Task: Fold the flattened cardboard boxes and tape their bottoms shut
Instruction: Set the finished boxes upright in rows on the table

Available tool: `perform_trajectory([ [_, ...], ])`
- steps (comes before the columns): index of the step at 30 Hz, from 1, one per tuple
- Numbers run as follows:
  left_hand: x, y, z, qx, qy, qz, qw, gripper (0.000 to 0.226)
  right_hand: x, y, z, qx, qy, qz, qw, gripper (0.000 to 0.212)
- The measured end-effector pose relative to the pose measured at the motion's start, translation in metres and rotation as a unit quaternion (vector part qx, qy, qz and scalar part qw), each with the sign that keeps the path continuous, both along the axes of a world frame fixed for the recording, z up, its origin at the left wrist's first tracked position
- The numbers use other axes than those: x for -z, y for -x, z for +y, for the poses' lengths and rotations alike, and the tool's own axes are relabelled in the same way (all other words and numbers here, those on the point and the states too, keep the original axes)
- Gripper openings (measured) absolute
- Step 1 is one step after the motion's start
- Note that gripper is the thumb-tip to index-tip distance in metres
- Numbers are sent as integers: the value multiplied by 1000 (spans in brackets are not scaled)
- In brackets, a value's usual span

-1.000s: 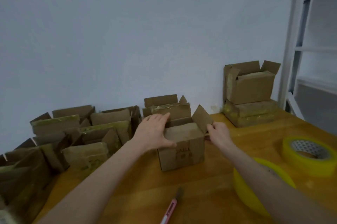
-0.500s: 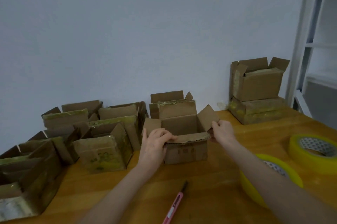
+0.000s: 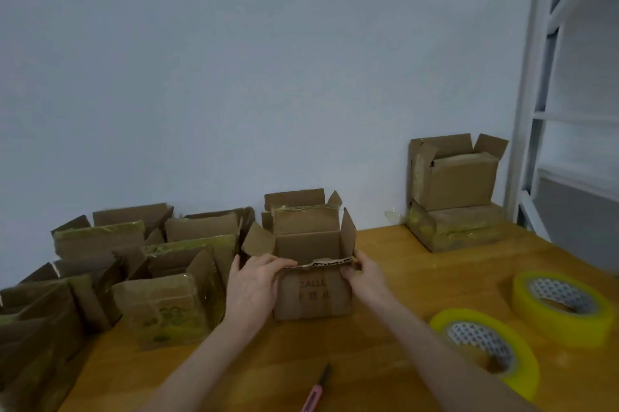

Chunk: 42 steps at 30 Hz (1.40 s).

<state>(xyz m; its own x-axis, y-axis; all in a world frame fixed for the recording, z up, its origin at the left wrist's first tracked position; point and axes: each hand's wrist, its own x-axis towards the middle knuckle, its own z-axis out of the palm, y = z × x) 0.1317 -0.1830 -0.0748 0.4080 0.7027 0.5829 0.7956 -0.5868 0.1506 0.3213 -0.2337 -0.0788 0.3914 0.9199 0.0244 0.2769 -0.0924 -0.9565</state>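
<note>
I was looking down at a honey-coloured wooden table (image 3: 385,361) pushed against a plain pale wall (image 3: 234,76), with a white metal shelving frame (image 3: 529,110) standing at the right edge of the room. The cardboard box (image 3: 313,297) sat upright on the table at its middle, top flaps standing open, and both hands were clamped on it: the left hand (image 3: 253,284) curled over the near flap at the left corner, the right hand (image 3: 363,277) gripping the near right corner. Reddish print on its front face read something like "GALLL"; the line under it was too blurred for me to read. Another open box (image 3: 301,214) stood just behind it. A cluster of taped boxes (image 3: 160,307) crowded the table's left side, and a stack of two boxes (image 3: 455,190) stood at the back right by the wall. Two yellow tape rolls lay flat to the right, the nearer roll (image 3: 477,339) and the farther roll (image 3: 562,306), both with patterned cores. A pink utility knife (image 3: 315,395) lay at the near edge.
</note>
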Motion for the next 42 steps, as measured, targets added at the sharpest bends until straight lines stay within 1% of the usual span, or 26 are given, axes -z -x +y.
perform_trajectory([
  [5, -7, 5, 22, -13, 12, 11, 1000, 31, 2, 11, 26, 29, -4, -5, 1000, 43],
  [9, -9, 3, 34, -19, 27, 35, 999, 33, -3, 11, 34, 0, -6, -10, 1000, 45],
  [12, -2, 7, 39, -9, -2, 54, 999, 36, -1, 10, 34, 6, -11, -18, 1000, 46],
  [13, 0, 9, 38, -10, -18, 50, 999, 41, -1, 10, 33, 14, -12, -19, 1000, 47],
  [15, 6, 12, 30, -22, -35, 5, 999, 58, 1, 10, 30, 20, -12, -22, 999, 51],
  [17, 16, 12, 13, -43, -29, -91, 995, 68, 4, 12, 29, 17, -4, -22, 1000, 56],
  [18, 20, 11, 2, -49, -5, -139, 989, 69, 6, 12, 30, 14, 1, -23, 1000, 59],
  [19, 24, 8, -7, -52, 38, -182, 981, 71, 8, 12, 30, 11, 8, -23, 1000, 61],
  [21, 29, 2, -13, -73, 150, -256, 952, 74, 13, 13, 31, -2, 17, -14, 1000, 66],
  [22, 30, 0, -8, -90, 209, -276, 934, 77, 16, 14, 32, -11, 18, -6, 1000, 68],
  [24, 29, -4, 7, -85, 293, -282, 910, 83, 19, 16, 34, -27, 15, 13, 999, 70],
  [26, 28, -5, 20, -38, 330, -278, 901, 86, 19, 18, 34, -30, 9, 18, 999, 68],
  [28, 29, -5, 20, -14, 346, -293, 891, 85, 18, 18, 29, -25, 1, 16, 1000, 65],
  [32, 24, 0, -5, 7, 319, -303, 898, 80, 9, 18, 4, -3, -34, -8, 999, 58],
  [37, 10, 17, -62, 18, 269, -306, 913, 76, -8, 35, -45, 41, -89, -45, 994, 49],
  [40, 5, 39, -95, -5, 224, -308, 925, 76, -11, 57, -73, 67, -121, -70, 988, 47],
  [42, 1, 63, -115, -33, 192, -308, 931, 76, -11, 79, -88, 49, -146, -80, 985, 46],
])
